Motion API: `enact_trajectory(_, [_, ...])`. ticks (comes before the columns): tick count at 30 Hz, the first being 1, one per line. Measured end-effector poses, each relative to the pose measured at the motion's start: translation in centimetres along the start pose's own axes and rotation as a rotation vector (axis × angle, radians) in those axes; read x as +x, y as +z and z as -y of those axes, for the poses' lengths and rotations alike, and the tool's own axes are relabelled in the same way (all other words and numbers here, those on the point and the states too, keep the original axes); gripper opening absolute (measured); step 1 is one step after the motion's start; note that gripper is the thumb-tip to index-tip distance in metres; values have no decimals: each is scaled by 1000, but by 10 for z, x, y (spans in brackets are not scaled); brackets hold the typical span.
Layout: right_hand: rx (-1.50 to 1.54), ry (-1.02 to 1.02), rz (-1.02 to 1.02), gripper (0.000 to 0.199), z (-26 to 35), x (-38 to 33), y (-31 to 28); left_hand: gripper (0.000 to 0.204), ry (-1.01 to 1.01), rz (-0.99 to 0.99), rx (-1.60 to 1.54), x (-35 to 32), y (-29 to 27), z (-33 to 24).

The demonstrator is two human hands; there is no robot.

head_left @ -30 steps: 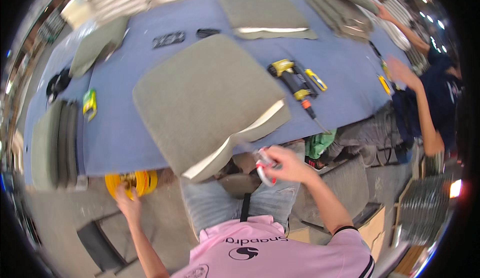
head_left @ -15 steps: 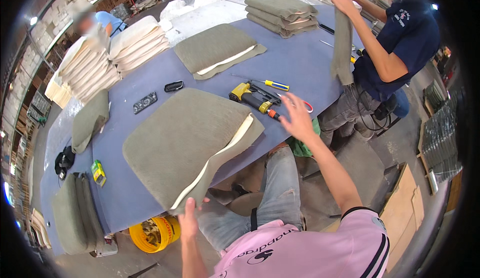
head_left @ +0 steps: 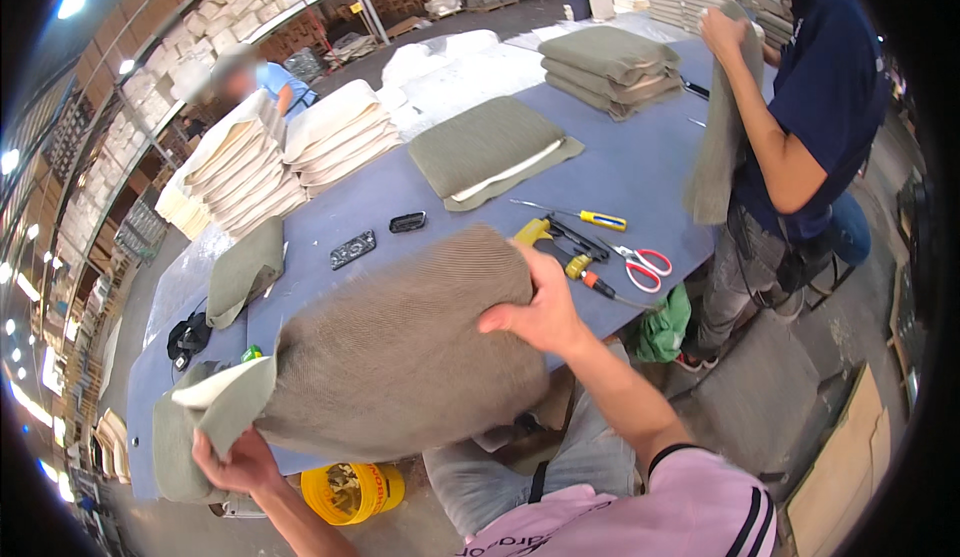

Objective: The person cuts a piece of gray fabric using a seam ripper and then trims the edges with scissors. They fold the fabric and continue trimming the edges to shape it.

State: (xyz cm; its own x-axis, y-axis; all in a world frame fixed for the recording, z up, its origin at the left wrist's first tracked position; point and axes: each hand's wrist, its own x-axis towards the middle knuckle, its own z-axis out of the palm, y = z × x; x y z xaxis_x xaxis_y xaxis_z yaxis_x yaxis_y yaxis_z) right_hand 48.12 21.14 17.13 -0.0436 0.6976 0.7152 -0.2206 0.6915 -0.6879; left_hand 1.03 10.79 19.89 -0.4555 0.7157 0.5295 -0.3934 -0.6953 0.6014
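A grey-green fabric-covered cushion (head_left: 400, 347) is lifted off the near table edge and tilted between my hands. My left hand (head_left: 238, 462) grips its lower left corner, beside a loose fabric flap with white padding showing. On the right edge, my right hand (head_left: 545, 307) is clamped with the thumb on the broad face and the fingers behind. Just beyond that hand lies a yellow-and-black staple gun (head_left: 575, 263) with a hose, partly covered by the hand and cushion. Red-handled scissors (head_left: 648, 269) and a yellow-handled screwdriver (head_left: 604, 221) lie near it.
Another covered cushion (head_left: 490, 147) lies on the blue tabletop (head_left: 440, 247), near a stack of covered cushions (head_left: 610, 67). White pad stacks (head_left: 340, 137) stand far left. At right a co-worker (head_left: 810, 107) holds fabric. A yellow bucket (head_left: 352, 492) sits below the table's edge.
The cushion has been raised from the table and turned, its open edge now at the left. My right hand has come from beside the staple gun to the cushion's right edge.
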Motion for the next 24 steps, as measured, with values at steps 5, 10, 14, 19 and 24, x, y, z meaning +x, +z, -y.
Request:
enact_trajectory(5, [-118,19,-138,66,11,-3,-3,48,-22,-177,9,-16,50,26])
enact_trajectory(10, [-101,-123,-134,71,42,23,-17,35,112,60,129,8,88,-18])
enact_trajectory(14, [-331,-160,-106,73,4,20,-23,37,716,386,1135,-21,187,5])
enact_trajectory(19, [-362,-235,-176,72,-11,14,-21,14,1023,1347,1283,-61,288,82])
enact_trajectory(24, [-310,-198,-112,70,9,6,-13,28,1084,1306,1457,-16,342,94])
